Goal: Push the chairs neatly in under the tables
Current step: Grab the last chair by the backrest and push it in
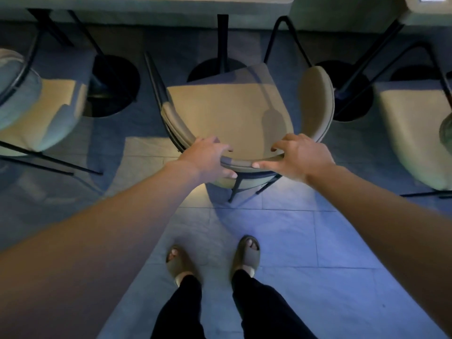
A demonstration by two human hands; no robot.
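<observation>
Holding the chair (pixel 227 106) by its curved back, the left hand (pixel 208 157) and right hand (pixel 299 156) are gripping tight — it is standing before the table (pixel 146 6), looking stiff, light, easy to slide.

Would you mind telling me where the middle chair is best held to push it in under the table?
Hold the middle chair by the top rim of its curved backrest, coming from behind with the left hand and right hand set apart. The rim faces the person, the seat points towards the table, and a spread grip should steer it straight.
</observation>
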